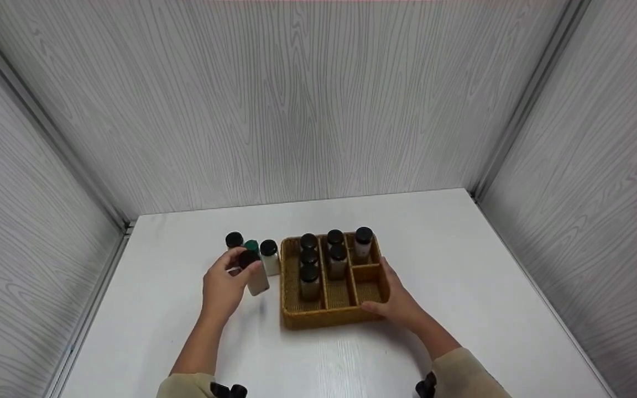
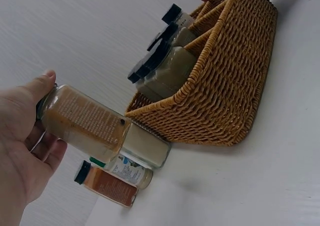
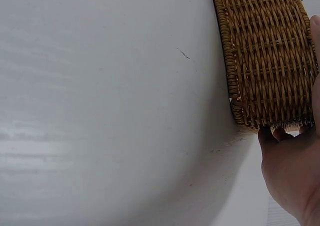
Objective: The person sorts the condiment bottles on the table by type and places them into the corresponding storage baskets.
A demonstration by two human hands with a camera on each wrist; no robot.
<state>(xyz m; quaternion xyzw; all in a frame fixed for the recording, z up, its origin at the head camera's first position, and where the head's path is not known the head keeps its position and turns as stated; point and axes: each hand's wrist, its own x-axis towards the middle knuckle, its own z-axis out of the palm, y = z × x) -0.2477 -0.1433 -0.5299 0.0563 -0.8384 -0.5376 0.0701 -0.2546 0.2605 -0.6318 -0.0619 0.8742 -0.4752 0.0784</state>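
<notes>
The head view looks forward and down over the counter (image 1: 462, 265) from farthest off. The left wrist view, close and tilted, catches the compartmented wicker basket (image 2: 220, 95) at upper right; the close right wrist view shares it, cropped at upper right.

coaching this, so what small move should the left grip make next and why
Probably carry the held jar over the middle compartment: the left grip holds it raised beside the basket, and two jars leave that compartment's front bare.
</notes>
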